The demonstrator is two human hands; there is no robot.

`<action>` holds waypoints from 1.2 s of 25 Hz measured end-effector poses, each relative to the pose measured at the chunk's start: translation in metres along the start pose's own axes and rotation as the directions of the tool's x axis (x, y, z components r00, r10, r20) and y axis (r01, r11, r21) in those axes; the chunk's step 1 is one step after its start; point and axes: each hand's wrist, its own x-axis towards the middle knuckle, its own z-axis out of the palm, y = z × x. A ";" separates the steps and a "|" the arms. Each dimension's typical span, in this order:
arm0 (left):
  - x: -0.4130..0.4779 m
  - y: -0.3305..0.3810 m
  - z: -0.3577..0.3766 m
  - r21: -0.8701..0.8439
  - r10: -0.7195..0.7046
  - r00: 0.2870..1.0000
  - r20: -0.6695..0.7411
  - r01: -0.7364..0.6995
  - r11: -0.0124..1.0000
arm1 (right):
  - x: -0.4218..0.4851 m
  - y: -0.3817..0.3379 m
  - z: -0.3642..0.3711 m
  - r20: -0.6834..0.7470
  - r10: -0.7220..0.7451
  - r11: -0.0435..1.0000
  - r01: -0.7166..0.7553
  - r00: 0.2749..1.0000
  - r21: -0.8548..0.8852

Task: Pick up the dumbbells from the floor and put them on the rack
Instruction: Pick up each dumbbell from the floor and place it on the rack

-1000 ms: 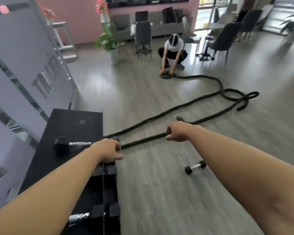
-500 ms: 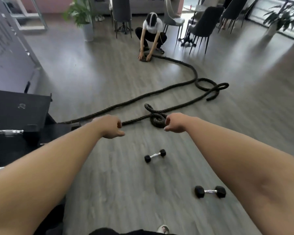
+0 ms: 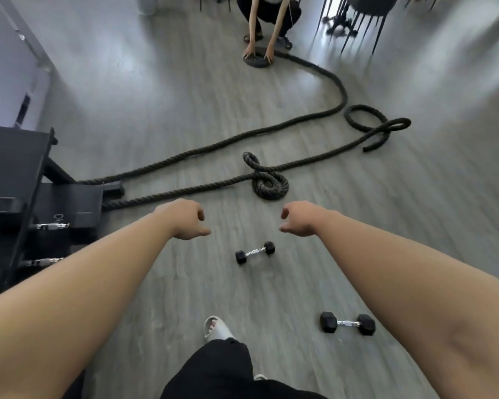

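Two small hex dumbbells lie on the floor, black heads with bright knurled chrome grips. The farther dumbbell [image 3: 255, 252] sits just below and between both hands; the nearer dumbbell [image 3: 347, 323] lies under the right forearm, off to the right of the pale slide sandal [image 3: 216, 328]. The left hand [image 3: 185, 219] and right hand [image 3: 300, 221] hang above the floor, fingers loosely curled, holding nothing. The floor [image 3: 156, 116] is grey wood-grain plank with soft glare patches. On the left stands the black dumbbell rack [image 3: 15, 168], a white "20" on its top shelf, bigger dumbbells racked below. A thick, twisted battle rope [image 3: 208, 148] snakes across the boards in loops and a coil. A crouching person [image 3: 268, 12] presses both hands on its far end.
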 end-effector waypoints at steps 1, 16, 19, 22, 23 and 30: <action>0.014 0.001 -0.002 -0.018 -0.003 1.000 0.018 0.003 1.000 | 0.011 0.002 -0.002 0.016 -0.002 1.000 0.002 1.000 0.012; 0.276 -0.005 0.102 -0.462 -0.248 0.958 0.141 0.285 0.840 | 0.325 0.081 0.081 0.271 0.014 0.946 -0.101 0.962 0.307; 0.339 0.002 0.183 -0.563 -0.336 0.917 0.214 0.397 0.725 | 0.398 0.094 0.138 0.308 0.024 0.955 -0.113 0.951 0.275; 0.403 0.016 0.280 -0.651 -0.385 0.873 0.298 0.481 0.587 | 0.472 0.114 0.218 0.349 0.074 0.950 -0.172 0.934 0.261; 0.423 0.021 0.311 -0.679 -0.399 0.859 0.322 0.503 0.535 | 0.493 0.120 0.247 0.355 0.092 0.945 -0.194 0.931 0.265; 0.537 0.036 0.455 -0.742 -0.480 0.790 0.383 0.572 0.349 | 0.587 0.157 0.396 0.280 0.238 0.871 -0.332 0.930 0.362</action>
